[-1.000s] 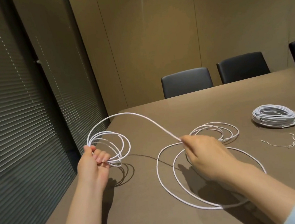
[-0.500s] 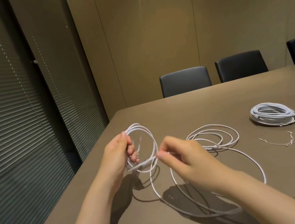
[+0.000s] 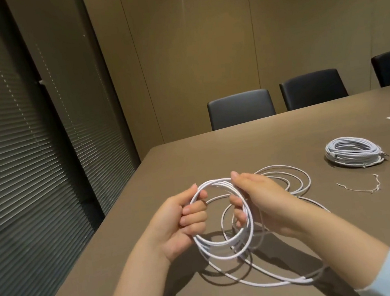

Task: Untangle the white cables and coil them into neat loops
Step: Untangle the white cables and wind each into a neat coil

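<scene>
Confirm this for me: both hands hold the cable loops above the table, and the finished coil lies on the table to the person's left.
Wrong side. The head view shows the finished coil lying on the table to the person's right. Left hand and right hand do hold the cable loops above the table.

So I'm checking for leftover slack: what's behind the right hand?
Behind the right hand, loose cable loops lie on the table; the hand covers where they join the coil.

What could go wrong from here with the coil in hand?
1. The loops of the held coil sit unevenly between the left hand and right hand; some may slip and spring open.
2. The loose cable trailing on the table crosses itself and could knot when pulled in.
</scene>
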Demonstrator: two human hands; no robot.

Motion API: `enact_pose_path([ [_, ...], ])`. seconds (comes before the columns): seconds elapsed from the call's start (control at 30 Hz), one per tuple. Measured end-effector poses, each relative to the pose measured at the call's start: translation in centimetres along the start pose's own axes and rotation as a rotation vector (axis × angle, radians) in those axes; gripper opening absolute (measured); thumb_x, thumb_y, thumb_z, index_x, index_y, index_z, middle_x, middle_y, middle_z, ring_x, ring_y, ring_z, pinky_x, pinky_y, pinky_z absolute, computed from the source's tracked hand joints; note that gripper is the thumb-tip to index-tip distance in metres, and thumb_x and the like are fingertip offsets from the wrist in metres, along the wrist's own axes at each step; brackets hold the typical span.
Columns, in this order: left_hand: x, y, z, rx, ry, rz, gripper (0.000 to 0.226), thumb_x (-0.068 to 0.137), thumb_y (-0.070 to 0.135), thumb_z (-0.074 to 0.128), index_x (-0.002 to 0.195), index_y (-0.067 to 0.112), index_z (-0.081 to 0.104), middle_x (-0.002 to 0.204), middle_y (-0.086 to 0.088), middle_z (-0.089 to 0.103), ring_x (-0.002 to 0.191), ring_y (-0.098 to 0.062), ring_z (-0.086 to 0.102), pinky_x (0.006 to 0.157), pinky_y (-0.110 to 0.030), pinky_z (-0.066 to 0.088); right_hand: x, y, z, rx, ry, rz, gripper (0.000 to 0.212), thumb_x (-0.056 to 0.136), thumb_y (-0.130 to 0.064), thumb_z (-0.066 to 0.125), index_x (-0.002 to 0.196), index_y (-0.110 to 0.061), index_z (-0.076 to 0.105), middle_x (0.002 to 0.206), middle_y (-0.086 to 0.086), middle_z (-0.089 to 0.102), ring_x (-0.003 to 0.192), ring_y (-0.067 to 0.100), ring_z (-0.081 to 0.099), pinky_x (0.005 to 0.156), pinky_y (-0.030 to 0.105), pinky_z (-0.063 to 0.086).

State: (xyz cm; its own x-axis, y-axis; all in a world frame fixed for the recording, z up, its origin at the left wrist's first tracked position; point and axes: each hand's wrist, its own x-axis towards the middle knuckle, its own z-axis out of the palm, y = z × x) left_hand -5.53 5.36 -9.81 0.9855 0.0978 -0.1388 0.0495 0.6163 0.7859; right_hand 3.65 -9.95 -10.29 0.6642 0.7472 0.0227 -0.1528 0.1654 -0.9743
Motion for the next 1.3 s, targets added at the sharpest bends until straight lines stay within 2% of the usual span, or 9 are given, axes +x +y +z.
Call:
enact_pose_path([
  [0.17, 0.9, -1.4, 0.3, 0.261, 0.182, 0.133, 0.032, 0.101, 0.032, 0.045, 0.081, 0.008, 0.051, 0.058, 0.003, 0.016, 0.038, -0.006, 0.018, 0.034, -0.017, 0.022, 0.6, 0.2, 0.2, 0.128, 0.13, 0.087, 0.033, 0.104, -0.029, 0.041, 0.073, -0.02, 0.033, 0.046, -0.005, 0.03, 0.036, 0.008, 0.018, 0.035, 0.016, 0.017],
  [0.37, 0.3, -2.0, 0.9, 0.171, 0.051, -0.043, 0.036, 0.1, 0.038, 0.044, 0.074, 0.013, 0.049, 0.056, 0.002, 0.027, 0.041, -0.01, 0.026, 0.064, -0.038, 0.057, 1.0, 0.1, -0.3, 0.099, 0.248, 0.036, 0.033, 0.102, -0.022, 0.046, 0.07, -0.021, 0.035, 0.042, -0.008, 0.031, 0.033, 0.007, 0.021, 0.032, 0.015, 0.016],
  [0.57, 0.1, -2.6, 1.3, -0.002, -0.112, -0.073, 0.044, 0.098, 0.044, 0.041, 0.067, 0.014, 0.047, 0.048, 0.004, 0.027, 0.037, -0.009, 0.029, 0.059, -0.034, 0.054, 1.3, 0.1, -1.0, 0.111, 0.27, -0.013, 0.026, 0.098, -0.016, 0.053, 0.074, -0.016, 0.043, 0.05, 0.0, 0.042, 0.034, 0.008, 0.025, 0.032, 0.016, 0.019],
  [0.73, 0.3, -1.7, 0.5, -0.097, -0.098, 0.039, 0.035, 0.093, 0.038, 0.048, 0.067, 0.013, 0.047, 0.044, 0.006, 0.023, 0.029, -0.003, 0.023, 0.032, -0.015, 0.019, 1.3, 0.6, -1.1, 0.072, 0.132, 0.016, 0.024, 0.096, -0.028, 0.058, 0.101, -0.005, 0.056, 0.068, 0.008, 0.066, 0.042, 0.013, 0.048, 0.041, 0.023, 0.043],
  [0.83, 0.2, -0.8, 0.0, -0.14, -0.066, 0.139, 0.035, 0.094, 0.037, 0.046, 0.067, 0.014, 0.046, 0.045, 0.006, 0.023, 0.03, -0.002, 0.015, 0.032, -0.014, 0.015, 0.9, 0.6, -1.2, -0.103, 0.0, 0.074, 0.037, 0.092, -0.043, 0.06, 0.107, -0.009, 0.059, 0.085, 0.011, 0.073, 0.061, 0.021, 0.064, 0.062, 0.033, 0.056],
  [0.9, 0.0, 0.2, -0.7, -0.189, -0.033, 0.208, 0.039, 0.097, 0.038, 0.041, 0.065, 0.015, 0.045, 0.044, 0.005, 0.023, 0.035, -0.005, 0.007, 0.031, -0.015, 0.015, 0.7, 0.8, -1.4, -0.183, -0.105, 0.102, 0.042, 0.083, -0.045, 0.068, 0.102, -0.009, 0.06, 0.083, 0.01, 0.069, 0.061, 0.019, 0.061, 0.06, 0.029, 0.052],
  [1.07, -0.9, 2.7, -3.6, -0.32, 0.075, 0.377, 0.042, 0.098, 0.037, 0.039, 0.062, 0.016, 0.044, 0.043, 0.006, 0.025, 0.04, -0.006, 0.005, 0.03, -0.018, 0.017, 0.6, 1.5, -2.5, -0.662, -0.251, 0.044, 0.029, 0.079, -0.018, 0.079, 0.102, -0.007, 0.064, 0.086, 0.009, 0.074, 0.074, 0.016, 0.068, 0.078, 0.03, 0.051],
  [1.17, -1.2, 3.3, -5.0, -0.368, 0.101, 0.416, 0.045, 0.099, 0.038, 0.039, 0.061, 0.016, 0.046, 0.043, 0.006, 0.025, 0.041, -0.006, 0.005, 0.031, -0.019, 0.017, 1.2, 1.9, -2.7, -0.959, -0.16, -0.088, 0.006, 0.083, -0.014, 0.069, 0.081, -0.016, 0.063, 0.076, 0.001, 0.07, 0.074, 0.011, 0.07, 0.069, 0.021, 0.051],
  [1.3, -1.2, 3.6, -5.7, -0.382, 0.119, 0.438, 0.049, 0.101, 0.039, 0.036, 0.059, 0.016, 0.046, 0.044, 0.006, 0.025, 0.042, -0.007, 0.005, 0.032, -0.019, 0.017, 2.0, 2.1, -3.8, -1.478, 0.231, -0.247, 0.026, 0.091, -0.028, 0.052, 0.068, -0.025, 0.042, 0.085, -0.003, 0.059, 0.091, 0.025, 0.06, 0.067, 0.029, 0.035],
])
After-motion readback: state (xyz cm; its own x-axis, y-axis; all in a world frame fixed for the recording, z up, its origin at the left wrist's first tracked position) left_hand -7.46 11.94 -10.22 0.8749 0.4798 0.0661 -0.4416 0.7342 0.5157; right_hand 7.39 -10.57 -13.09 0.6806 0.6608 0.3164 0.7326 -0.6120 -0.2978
